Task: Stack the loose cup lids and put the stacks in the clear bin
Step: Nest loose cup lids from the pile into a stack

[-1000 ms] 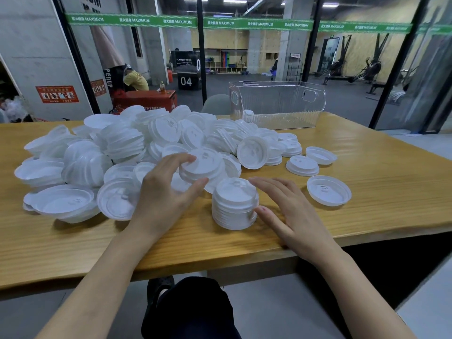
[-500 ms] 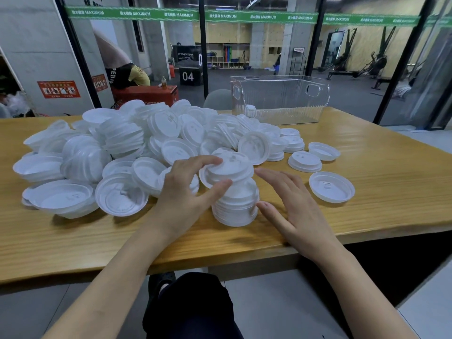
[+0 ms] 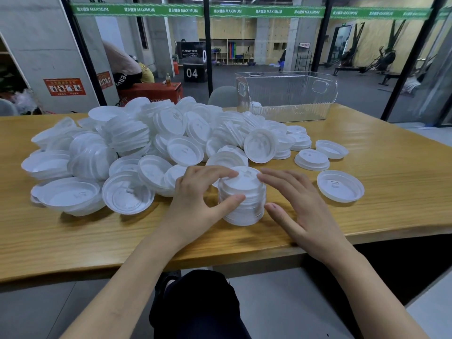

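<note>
A stack of white cup lids stands near the front edge of the wooden table. My left hand grips it from the left, fingers on its top and thumb on its side. My right hand sits on its right side, fingers spread, fingertips touching the top rim. A big heap of loose white lids covers the table's left and middle. The clear bin stands at the far edge, with one lid visible inside at its left.
Single lids and short stacks lie to the right of the stack. Beyond the table is a glass wall with black posts, a chair back and a gym room. My dark-clothed knee shows under the table edge.
My left hand lifted a small group of lids from the heap, carried it right and set it on the stack, which is now taller. My right hand closed in on the stack.
</note>
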